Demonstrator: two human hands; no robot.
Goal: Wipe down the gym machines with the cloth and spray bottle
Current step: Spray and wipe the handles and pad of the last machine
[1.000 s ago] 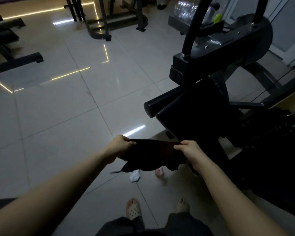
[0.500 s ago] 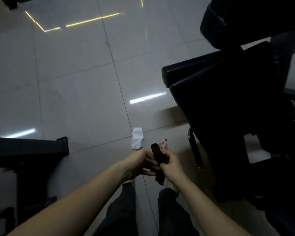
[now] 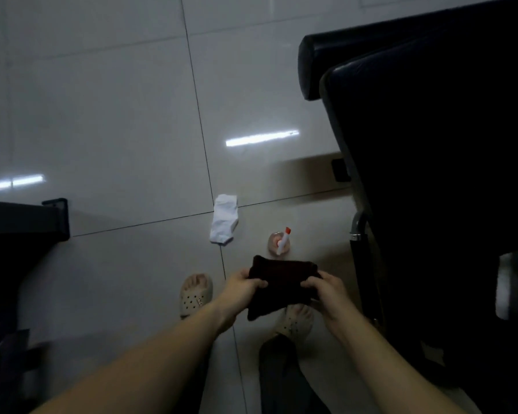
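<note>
1. Cloth: dark, folded to a rough rectangle. It is held in mid-air over the floor, in front of the body, between both hands.
2. L hand: the cloth's left edge is gripped, w/ fingers curled round it.
3. R hand: the cloth's right edge is gripped the same way.
4. Spray bottle: set on the floor just beyond the cloth and seen from above. It appears upright. White head w/ red tip. It is touched by neither hand.
5. Sock: white, laid flat on the floor across a tile joint, near the bottle on its left.
6. Machine: black padded part at right, w/ a chrome tube low on its near side. It is located close to the R hand but apart from the cloth.
7. Sandals: beige, perforated, worn on both feet. The right one is partly hidden by the cloth.
8. Frame: dark, at left edge. Detail is lost in low light.
</note>
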